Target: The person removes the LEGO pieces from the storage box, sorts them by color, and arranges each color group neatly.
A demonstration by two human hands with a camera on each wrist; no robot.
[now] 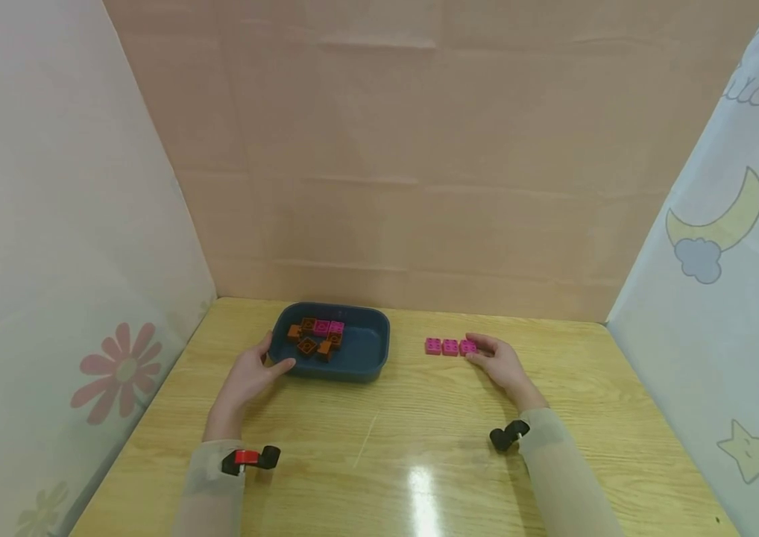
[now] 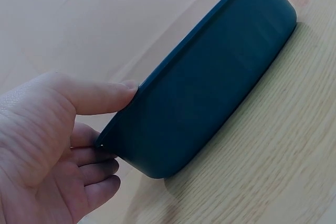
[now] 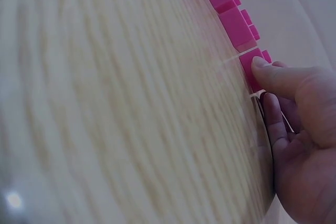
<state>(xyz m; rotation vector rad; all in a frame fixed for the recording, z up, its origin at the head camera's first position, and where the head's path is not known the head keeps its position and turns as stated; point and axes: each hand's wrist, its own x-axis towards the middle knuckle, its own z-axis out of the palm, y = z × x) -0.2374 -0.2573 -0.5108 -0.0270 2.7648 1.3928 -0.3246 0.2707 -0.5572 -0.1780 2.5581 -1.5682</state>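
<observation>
My left hand [image 1: 250, 379] holds the left end of a dark blue plastic tray [image 1: 367, 349]. In the left wrist view its thumb lies on the rim, with the fingers around the corner. Several orange-brown toy bricks [image 1: 307, 346] and two pink bricks [image 1: 322, 327] lie inside the tray. To its right, three pink bricks stand in a row on the table. The rightmost pink brick [image 3: 250, 69] is pinched by my right hand [image 1: 502, 367], thumb on its near side; the fingers behind are partly hidden. Beside it are the middle brick [image 1: 449, 347] and left brick [image 1: 433, 346], studs up.
The wooden table [image 1: 353, 462] ends at a brown papered back wall [image 1: 393, 224]. A flower-printed panel [image 1: 84, 261] bounds the left side and a moon-printed panel [image 1: 722, 335] the right. Each wrist carries a small black camera.
</observation>
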